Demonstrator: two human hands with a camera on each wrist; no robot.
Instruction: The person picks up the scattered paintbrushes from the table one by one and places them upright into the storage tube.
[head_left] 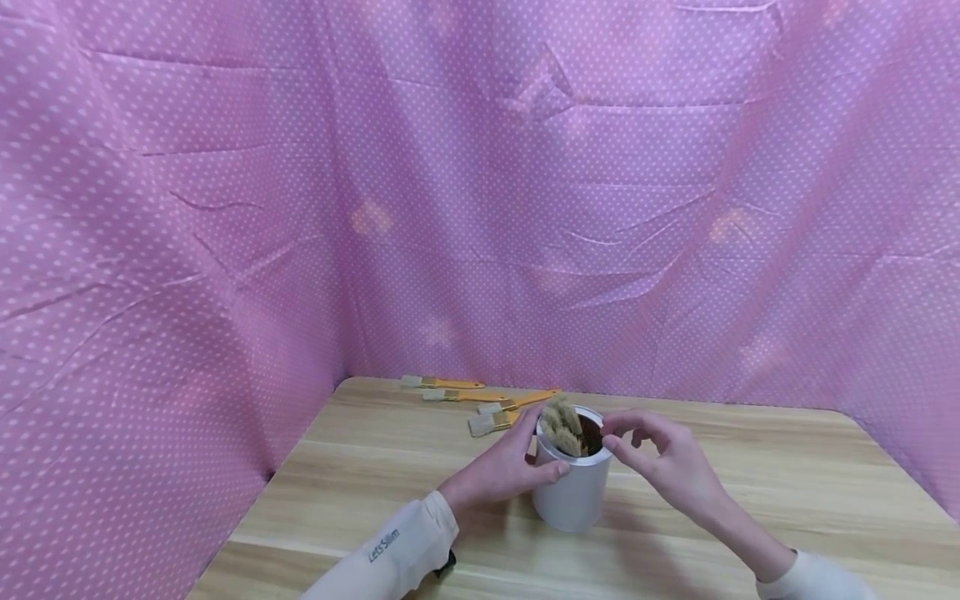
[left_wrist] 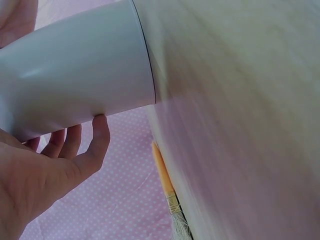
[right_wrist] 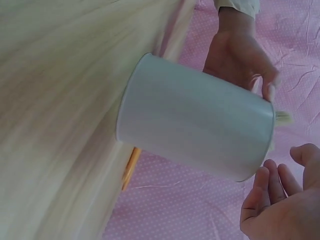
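A plain white can stands upright on the table, its open top showing a brown interior. Tan, fluffy tufts stick out of its left side; whether they are bristles or dried plants I cannot tell. My left hand holds the can near the rim, thumb in front and fingers around the far side. In the left wrist view, fingertips touch the can's wall. At the right of the rim is my right hand, fingers loosely bent. In the right wrist view, its thumb stays apart from the fingers, with nothing visible between them.
Several flat paintbrushes with orange handles, one of them a brush with pale bristles, lie behind and left of the can. Pink dotted cloth hangs around the wooden table. A small black object shows by the left sleeve.
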